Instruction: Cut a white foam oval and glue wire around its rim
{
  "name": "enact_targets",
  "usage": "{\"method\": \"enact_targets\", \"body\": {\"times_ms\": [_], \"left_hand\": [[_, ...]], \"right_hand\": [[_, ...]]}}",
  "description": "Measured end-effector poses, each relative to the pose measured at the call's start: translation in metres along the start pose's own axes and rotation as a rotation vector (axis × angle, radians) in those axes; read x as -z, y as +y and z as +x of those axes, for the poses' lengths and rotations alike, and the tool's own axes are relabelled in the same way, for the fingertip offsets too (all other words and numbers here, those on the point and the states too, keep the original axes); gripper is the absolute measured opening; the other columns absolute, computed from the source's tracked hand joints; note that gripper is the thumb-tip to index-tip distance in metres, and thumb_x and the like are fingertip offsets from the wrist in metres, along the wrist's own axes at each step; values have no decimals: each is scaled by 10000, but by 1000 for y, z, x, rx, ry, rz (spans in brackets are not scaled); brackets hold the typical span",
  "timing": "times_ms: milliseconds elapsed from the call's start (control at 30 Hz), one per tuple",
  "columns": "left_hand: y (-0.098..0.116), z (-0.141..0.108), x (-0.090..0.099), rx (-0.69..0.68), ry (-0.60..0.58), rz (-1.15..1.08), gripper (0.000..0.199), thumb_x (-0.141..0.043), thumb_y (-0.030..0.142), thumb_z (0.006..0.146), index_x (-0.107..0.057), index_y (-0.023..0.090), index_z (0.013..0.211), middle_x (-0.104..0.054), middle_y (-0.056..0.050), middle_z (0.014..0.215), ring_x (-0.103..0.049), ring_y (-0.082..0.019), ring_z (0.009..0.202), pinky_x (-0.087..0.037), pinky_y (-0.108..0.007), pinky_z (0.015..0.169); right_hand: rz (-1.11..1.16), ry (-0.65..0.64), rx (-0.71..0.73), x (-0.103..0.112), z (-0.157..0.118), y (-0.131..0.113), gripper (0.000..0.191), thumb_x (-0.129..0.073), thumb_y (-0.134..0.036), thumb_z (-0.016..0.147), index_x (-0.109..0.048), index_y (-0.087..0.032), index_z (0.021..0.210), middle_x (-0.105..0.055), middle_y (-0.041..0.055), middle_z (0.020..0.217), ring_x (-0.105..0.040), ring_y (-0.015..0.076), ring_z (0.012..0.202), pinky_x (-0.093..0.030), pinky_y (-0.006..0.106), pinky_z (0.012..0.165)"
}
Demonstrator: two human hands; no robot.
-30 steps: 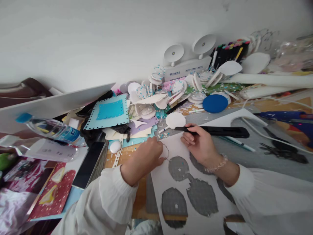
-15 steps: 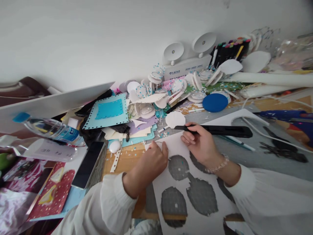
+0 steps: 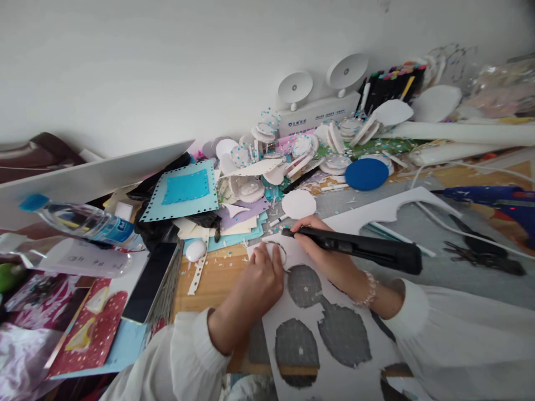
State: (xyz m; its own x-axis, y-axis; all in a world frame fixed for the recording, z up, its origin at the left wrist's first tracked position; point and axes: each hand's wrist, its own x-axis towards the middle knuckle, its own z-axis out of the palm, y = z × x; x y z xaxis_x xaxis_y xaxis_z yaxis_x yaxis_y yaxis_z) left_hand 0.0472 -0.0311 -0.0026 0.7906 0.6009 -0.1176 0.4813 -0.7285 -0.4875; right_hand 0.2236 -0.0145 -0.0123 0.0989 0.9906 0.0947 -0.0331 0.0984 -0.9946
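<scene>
While the right hand [image 3: 330, 260] held a knife [image 3: 368, 249], its fingers closed along the black body and the tip over the far left corner of the sheet [image 3: 307, 316], the left hand [image 3: 262, 278] pressed down on that same corner, fingers drawn close together on a circle [image 3: 281, 253] edged by a dark curved line; whether those fingers pinched anything could not be told, nor whether the tip touched the paper; the sheet lay partly on the grey mat [image 3: 443, 278] and partly over the wooden table [image 3: 213, 278], with ragged round holes [image 3: 343, 334] through its middle and near parts; just beyond the sheet lay a white disc [image 3: 298, 204], with a blue disc [image 3: 366, 174] farther off and to its right; an offcut [image 3: 376, 209] lay near the sheet's far right side; well to the right of the sheet was a glue gun [image 3: 497, 195]; well to its left were a phone [image 3: 150, 283] and a bottle [image 3: 90, 220], the bottle tilted; lamps [image 3: 295, 87] and markers [image 3: 395, 83] stood far behind the sheet.
</scene>
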Motion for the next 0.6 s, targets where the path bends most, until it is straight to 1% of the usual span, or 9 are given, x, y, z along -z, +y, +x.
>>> {"method": "enact_targets", "body": {"times_ms": [67, 133, 233, 300, 400, 500, 567, 600], "left_hand": [[2, -2, -1, 28, 40, 20, 437, -407, 40, 906, -521, -115, 1298, -636, -380, 1180, -705, -362, 1029, -578, -450, 828], [4, -4, -3, 44, 86, 47, 425, -417, 65, 914, -539, -98, 1288, -656, -358, 1166, -710, -353, 1024, -583, -439, 832], [4, -9, -9, 48, 149, 53, 415, -426, 79, 923, -540, -79, 1290, -667, -331, 1173, -698, -346, 1060, -586, -423, 843], [4, -14, -14, 68, 196, 14, 408, -440, 74, 925, -530, -58, 1301, -659, -313, 1208, -674, -337, 1116, -577, -413, 885], [1, -18, -17, 167, 251, -140, 384, -487, 118, 936, -532, 8, 1301, -647, -261, 1263, -648, -317, 1157, -576, -398, 904], [-4, -18, -10, 265, 243, -421, 367, -545, 244, 938, -543, 79, 1266, -633, -202, 1293, -601, -302, 1198, -573, -410, 920], [-7, -14, -3, 284, 223, -552, 396, -587, 307, 920, -538, 106, 1257, -616, -180, 1308, -564, -306, 1228, -539, -447, 978], [-9, -12, 0, 287, 216, -579, 411, -607, 319, 909, -536, 115, 1258, -612, -172, 1308, -557, -313, 1227, -522, -468, 997]], "right_hand": [[-73, 1, 42, 0, -1, 1, 58, -562, -193, 835, -601, -235, 843, -614, -12, 848, -557, 163, 812, -415, 301, 789], [-134, -14, 76, 2, -2, 2, 69, -532, -189, 860, -580, -239, 863, -605, -13, 843, -565, 166, 812, -423, 301, 789], [-207, -92, 143, 4, -3, 1, 74, -545, -205, 881, -596, -248, 912, -626, -11, 879, -583, 169, 833, -436, 290, 789], [-232, -155, 185, 5, -2, 1, 84, -560, -220, 885, -617, -256, 934, -650, -10, 905, -601, 172, 855, -447, 284, 796], [-242, -189, 213, 7, -1, -1, 96, -589, -221, 869, -639, -260, 941, -669, -10, 905, -611, 170, 832, -456, 276, 776], [-229, -115, 195, 8, 1, -6, 70, -592, -227, 877, -637, -255, 923, -654, -4, 892, -592, 164, 822, -445, 271, 757], [-196, -54, 148, 9, 1, -8, 60, -578, -255, 904, -631, -257, 932, -616, -14, 817, -561, 148, 752, -432, 263, 708], [-165, -31, 111, 10, 1, -8, 64, -573, -274, 914, -627, -261, 947, -586, -25, 762, -535, 138, 695, -421, 258, 664]]}}
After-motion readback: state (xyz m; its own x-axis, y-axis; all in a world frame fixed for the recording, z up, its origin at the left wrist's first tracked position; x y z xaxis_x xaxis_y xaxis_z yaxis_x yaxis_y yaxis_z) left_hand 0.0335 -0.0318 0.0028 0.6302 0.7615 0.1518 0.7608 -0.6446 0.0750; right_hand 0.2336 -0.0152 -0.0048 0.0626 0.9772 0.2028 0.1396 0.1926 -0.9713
